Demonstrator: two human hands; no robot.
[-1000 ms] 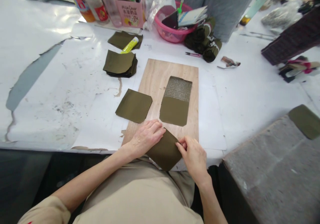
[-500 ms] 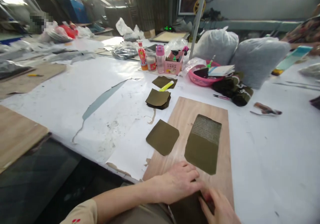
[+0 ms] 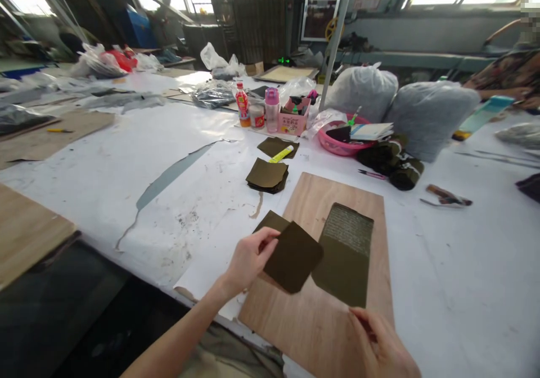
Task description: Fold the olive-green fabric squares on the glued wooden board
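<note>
My left hand (image 3: 248, 257) pinches an olive fabric square (image 3: 295, 256) by its left edge and holds it lifted over the wooden board (image 3: 320, 322). Under it another olive square (image 3: 270, 220) lies half on the board's left edge. A longer olive piece with a woven grey top (image 3: 345, 254) lies flat on the board to the right. My right hand (image 3: 382, 347) hovers low over the board's near right corner, fingers curled, and I cannot make out anything in it.
A stack of olive squares (image 3: 267, 174) and a yellow glue tube (image 3: 281, 154) lie beyond the board. A pink basin (image 3: 340, 142), bottles (image 3: 241, 100), dark fabric rolls (image 3: 392, 161) and two grey bags (image 3: 428, 113) stand behind. Another person's arm (image 3: 506, 74) is at far right.
My left hand has lifted the olive square off the near edge of the board and carried it forward. My right hand let go of it. The view tilted up.
</note>
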